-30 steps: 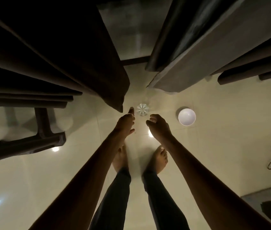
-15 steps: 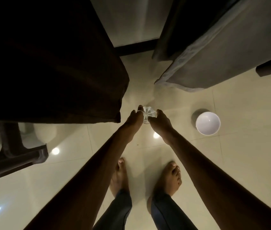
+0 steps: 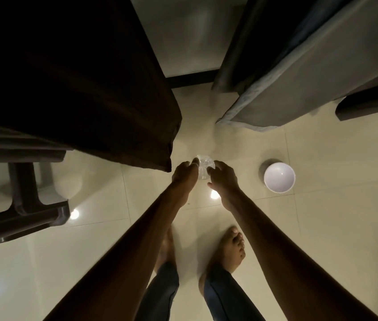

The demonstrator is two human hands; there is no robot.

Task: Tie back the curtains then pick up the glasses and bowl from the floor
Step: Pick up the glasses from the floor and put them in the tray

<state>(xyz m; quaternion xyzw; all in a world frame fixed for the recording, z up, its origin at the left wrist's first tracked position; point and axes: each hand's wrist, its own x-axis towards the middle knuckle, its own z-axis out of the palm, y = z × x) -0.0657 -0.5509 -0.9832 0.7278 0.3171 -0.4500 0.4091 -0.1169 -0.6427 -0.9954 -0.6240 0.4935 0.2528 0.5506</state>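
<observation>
Dim room, glossy cream tiled floor. Fingers of left hand and right hand: curled against opposite sides of clear ribbed drinking glass, low over the floor between hems of dark brown curtain and grey curtain; whether it is lifted clear cannot be told.

Step, as judged: picking up the glass.

Next move calls for: a firm lift, then one hand freed for round white bowl, upright on the floor on the right hand's side, untouched.

Glass: transparent, fluted, glinting; probably slippery.
</observation>
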